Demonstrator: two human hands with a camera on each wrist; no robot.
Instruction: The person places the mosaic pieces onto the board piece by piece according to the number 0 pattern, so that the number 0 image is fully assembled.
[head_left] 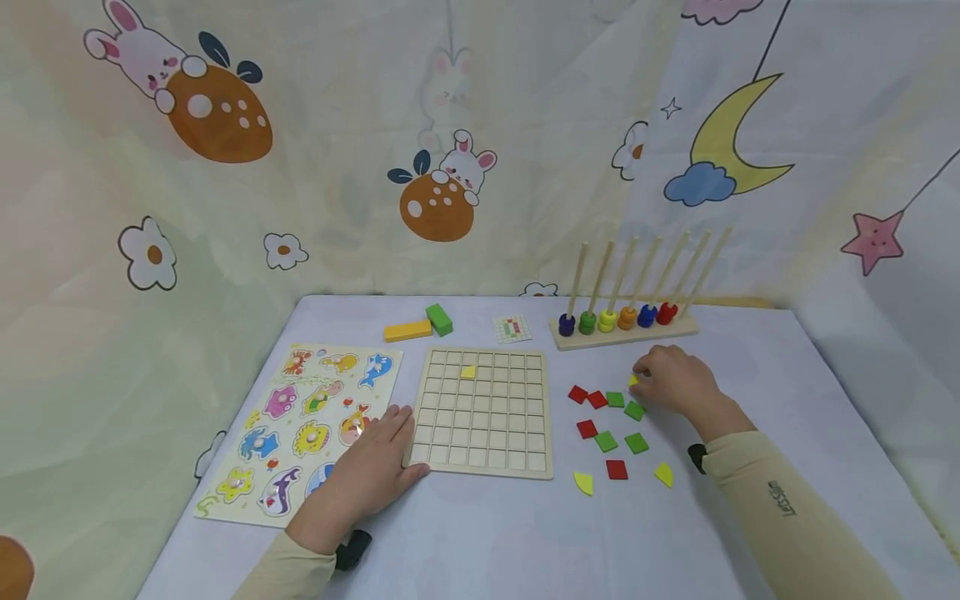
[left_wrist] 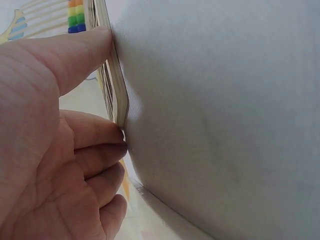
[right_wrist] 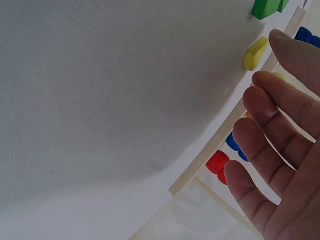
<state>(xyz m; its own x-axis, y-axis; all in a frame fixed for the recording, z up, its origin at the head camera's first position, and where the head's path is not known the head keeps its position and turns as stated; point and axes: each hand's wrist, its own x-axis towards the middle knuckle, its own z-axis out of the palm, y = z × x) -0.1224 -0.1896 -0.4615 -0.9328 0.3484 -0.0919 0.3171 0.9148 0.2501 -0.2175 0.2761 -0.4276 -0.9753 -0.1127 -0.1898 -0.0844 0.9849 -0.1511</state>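
A wooden grid board (head_left: 487,433) lies in the middle of the table with one yellow piece (head_left: 468,372) set in a cell near its top. My left hand (head_left: 371,471) rests flat at the board's near left corner; in the left wrist view the thumb (left_wrist: 85,47) and fingertips touch the board's edge (left_wrist: 119,95). My right hand (head_left: 671,379) hovers at the far end of a scatter of red and green tiles (head_left: 606,425), beside a small yellow piece (head_left: 633,381). The right wrist view shows relaxed fingers (right_wrist: 265,115) close to that yellow piece (right_wrist: 256,53), holding nothing.
Two yellow quarter-round pieces (head_left: 583,482) (head_left: 663,474) lie near the tiles. A peg rack (head_left: 622,329) with coloured beads stands behind them. An animal puzzle (head_left: 300,425) lies at the left, with a yellow block (head_left: 407,331), a green block (head_left: 439,319) and a pattern card (head_left: 512,328) at the back.
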